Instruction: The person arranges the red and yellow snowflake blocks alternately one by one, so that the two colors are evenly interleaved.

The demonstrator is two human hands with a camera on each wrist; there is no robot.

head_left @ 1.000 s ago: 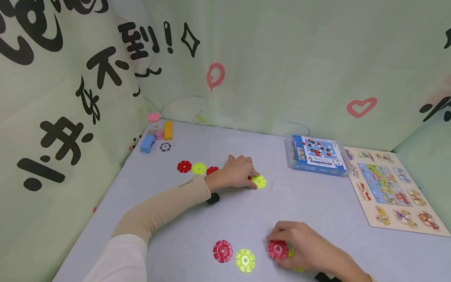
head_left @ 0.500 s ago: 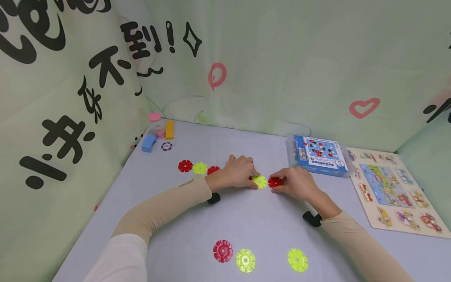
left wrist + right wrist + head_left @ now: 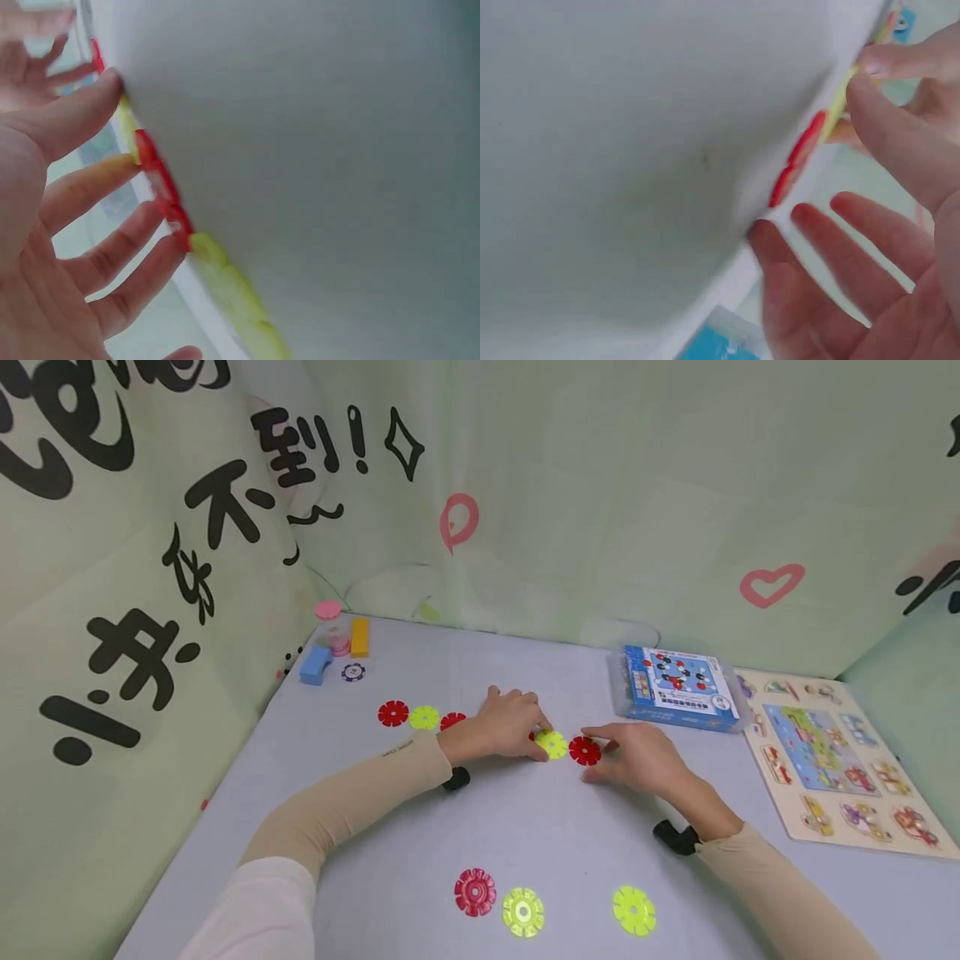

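Observation:
A row of notched plastic snowflake discs crosses the table in the head view. My left hand pinches the yellow snowflake disc by its edges, thumb on the near side and index finger on the far side. Just right of it lies a red snowflake disc, flat on the table. My right hand is spread around that red disc, thumb and index finger standing off its rim. Farther left in the row are a red disc, a yellow disc and another red disc, with more hidden behind my left hand.
Nearer me lie a red disc, a yellow disc and another yellow disc. At back right stand a blue boxed set and a wooden puzzle board. Blocks, a pink-lidded jar and a chip occupy the back left.
My right hand has carried a red disc from the near side to the row's right end, set it down beside the yellow one and loosened its fingers. My left hand has stayed put.

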